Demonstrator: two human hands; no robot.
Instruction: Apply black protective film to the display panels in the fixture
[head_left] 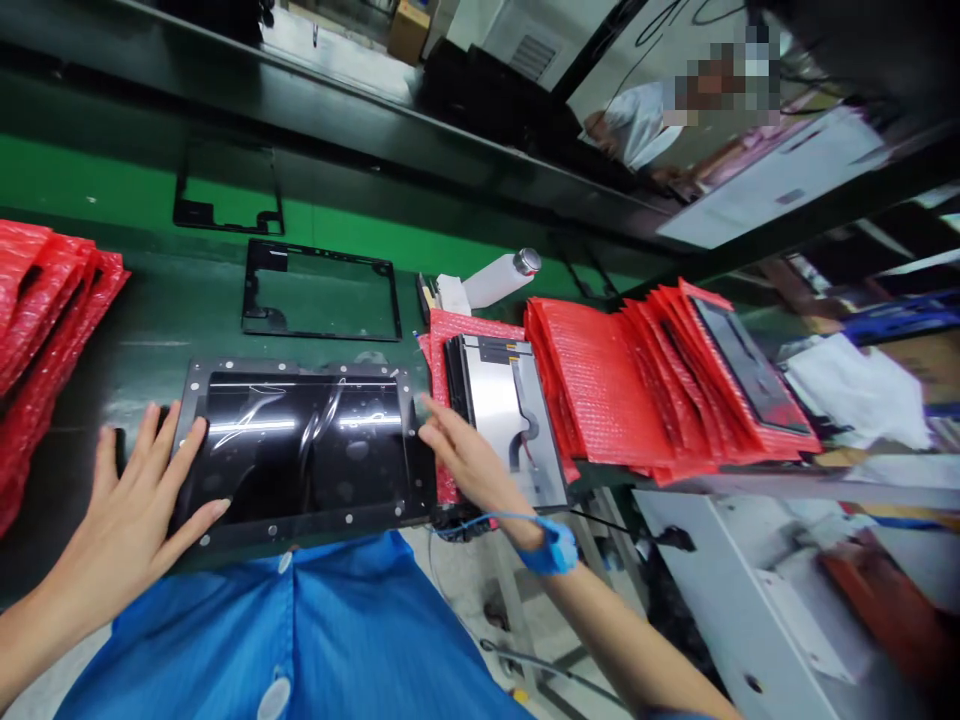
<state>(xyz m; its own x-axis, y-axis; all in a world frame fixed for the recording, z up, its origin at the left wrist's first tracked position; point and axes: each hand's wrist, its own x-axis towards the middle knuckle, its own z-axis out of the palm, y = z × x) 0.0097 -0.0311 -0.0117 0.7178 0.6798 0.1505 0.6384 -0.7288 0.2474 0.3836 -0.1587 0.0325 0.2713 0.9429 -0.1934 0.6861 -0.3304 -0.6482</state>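
Observation:
A glossy black display panel [307, 440] lies on a dark frame with round light dots along its border [274, 531]. Creased clear film seems to cover the screen and catches the light. My left hand [142, 490] lies with fingers spread over the panel's left edge, thumb at its lower left corner. At the opposite edge, my right hand [465, 455] reaches with loosely bent fingers and holds nothing that I can see. A blue strap [555, 547] with a cord circles my right wrist. Just beyond that hand, a stack of silver-backed display panels [491, 385] rests on red bubble wrap [469, 323].
Thin black frames [322, 333] lie behind the panel. Red bubble-wrap pouches [600, 370] lean in a row at right, and more pouches [45, 330] stand at left. A white bottle [499, 280] lies tilted behind the stack. Across the bench sits another person [645, 120].

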